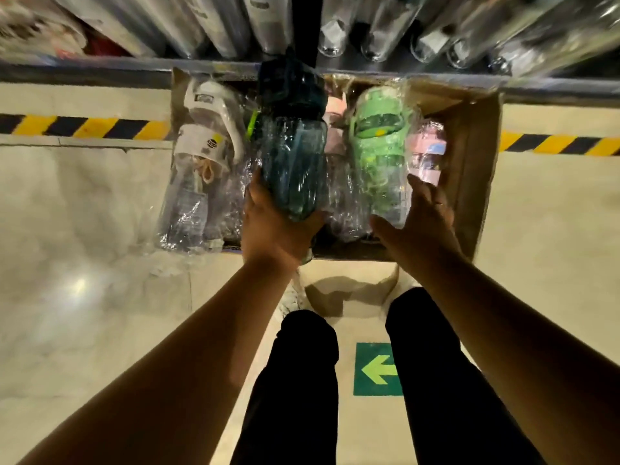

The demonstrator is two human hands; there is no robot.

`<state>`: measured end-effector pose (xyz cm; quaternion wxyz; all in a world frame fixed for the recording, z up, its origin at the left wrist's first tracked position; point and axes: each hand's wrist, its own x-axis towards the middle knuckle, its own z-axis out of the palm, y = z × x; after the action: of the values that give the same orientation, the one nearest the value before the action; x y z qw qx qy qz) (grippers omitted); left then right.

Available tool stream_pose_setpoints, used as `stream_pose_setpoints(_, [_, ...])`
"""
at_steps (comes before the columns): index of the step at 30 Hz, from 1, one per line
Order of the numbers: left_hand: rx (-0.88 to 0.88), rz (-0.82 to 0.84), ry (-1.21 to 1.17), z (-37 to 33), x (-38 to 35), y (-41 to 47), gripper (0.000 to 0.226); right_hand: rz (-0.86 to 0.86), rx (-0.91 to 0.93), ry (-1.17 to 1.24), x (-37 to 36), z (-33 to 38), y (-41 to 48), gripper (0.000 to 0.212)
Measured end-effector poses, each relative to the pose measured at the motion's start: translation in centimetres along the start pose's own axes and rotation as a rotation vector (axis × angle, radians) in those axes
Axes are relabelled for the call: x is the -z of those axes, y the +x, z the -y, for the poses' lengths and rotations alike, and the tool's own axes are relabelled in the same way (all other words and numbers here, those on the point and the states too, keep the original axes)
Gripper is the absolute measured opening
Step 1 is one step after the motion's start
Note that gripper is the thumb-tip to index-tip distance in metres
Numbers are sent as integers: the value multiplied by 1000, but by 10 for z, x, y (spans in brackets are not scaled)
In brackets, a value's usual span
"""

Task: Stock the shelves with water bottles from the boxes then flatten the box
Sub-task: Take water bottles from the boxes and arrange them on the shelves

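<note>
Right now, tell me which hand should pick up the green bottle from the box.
Right. The right hand is free and open beside the green bottle, while the left hand holds the dark teal bottle.

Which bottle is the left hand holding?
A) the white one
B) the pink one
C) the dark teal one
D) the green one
C: the left hand grips the base of the dark teal bottle, while the right hand, fingers spread, only reaches toward the green bottle.
</note>
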<state>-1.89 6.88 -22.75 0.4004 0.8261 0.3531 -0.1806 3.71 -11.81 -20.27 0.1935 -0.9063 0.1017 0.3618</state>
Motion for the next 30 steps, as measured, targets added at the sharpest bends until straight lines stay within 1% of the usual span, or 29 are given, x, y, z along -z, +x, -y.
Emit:
stream_pose_setpoints(3, [-73, 2, -91, -1, 11, -6, 107, -17, -69, 34, 2, 15, 20, 95])
stream_pose_setpoints(5, [-98, 11, -102, -1, 13, -7, 106, 8, -137, 88, -3, 22, 40, 105])
stream_pose_setpoints(7, [-72, 30, -132, 2, 13, -6, 103, 47, -226, 195, -11, 28, 59, 115])
stream_pose_setpoints(9, [-31, 56, -143, 9, 12, -6, 97, 50, -264, 276, -21, 27, 70, 118])
stream_pose_setpoints(11, [-6, 67, -122, 19, 11, -8, 94, 12, -245, 307, -27, 23, 74, 111])
stream_pose_setpoints(14, [22, 57, -83, 25, 12, -14, 91, -23, -219, 325, -23, 15, 70, 92])
stream_pose_setpoints(16, [37, 60, -74, 22, 13, -19, 89, -14, -219, 402, -16, 9, 59, 87])
stream_pose_setpoints(18, [33, 71, -91, 11, 18, -24, 89, 6, -208, 502, -7, 4, 40, 88])
stream_pose_setpoints(22, [-31, 93, -161, -31, 35, -45, 84, -9, -204, 675, 28, -2, -8, 88])
stream_pose_setpoints(24, [-28, 131, -214, -61, 50, -63, 79, -24, -179, 740, 52, 0, -39, 96])
stream_pose_setpoints(26, [4, 195, -282, -89, 68, -87, 79, -56, -142, 742, 83, 5, -77, 103])
stream_pose_setpoints(27, [7, 241, -325, -103, 78, -99, 77, -81, -103, 776, 100, 8, -97, 98])
stream_pose_setpoints(29, [-1, 311, -363, -135, 105, -126, 73, -142, -41, 919, 136, 15, -139, 69])
stream_pose_setpoints(30, [-18, 343, -377, -154, 120, -142, 71, -161, -27, 997, 155, 18, -160, 58])
